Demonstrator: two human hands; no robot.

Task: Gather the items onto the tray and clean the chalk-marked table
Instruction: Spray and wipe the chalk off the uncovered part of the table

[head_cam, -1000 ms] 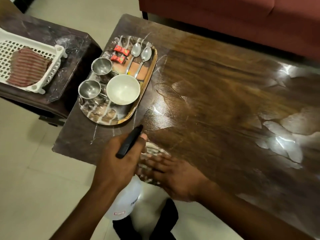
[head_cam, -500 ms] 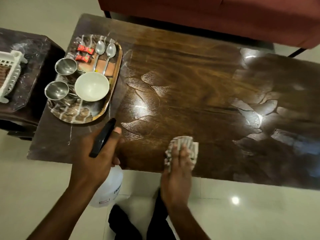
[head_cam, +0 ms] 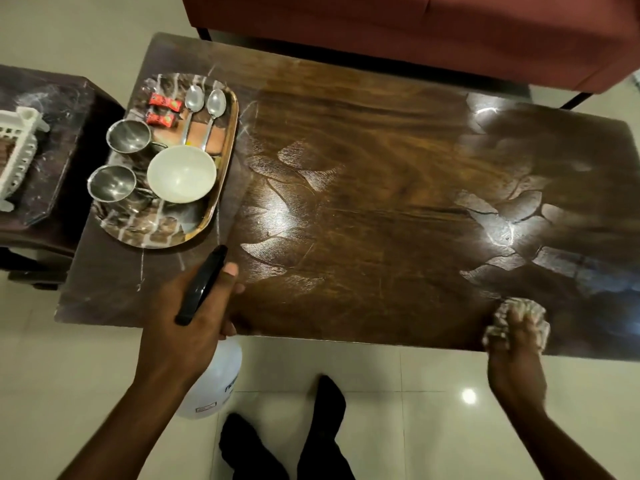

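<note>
We're looking into a home living room: a red sofa [head_cam: 415, 29] is sitting behind a low wooden coffee table [head_cam: 381, 202], glossy floor tiles [head_cam: 415, 410] shining underneath.

Dim, warm light falls from overhead and comes back as white glare patches on the glossy table [head_cam: 381, 202] and as one small bright spot on the tiled floor [head_cam: 433, 393]. The right hand [head_cam: 516, 351] and the cloth [head_cam: 526, 306] beneath it are smeared by motion blur, while the tray [head_cam: 234, 123] reads fairly sharp. The wide lens bows the table's edges, and its far right end sinks into shadow.
</note>
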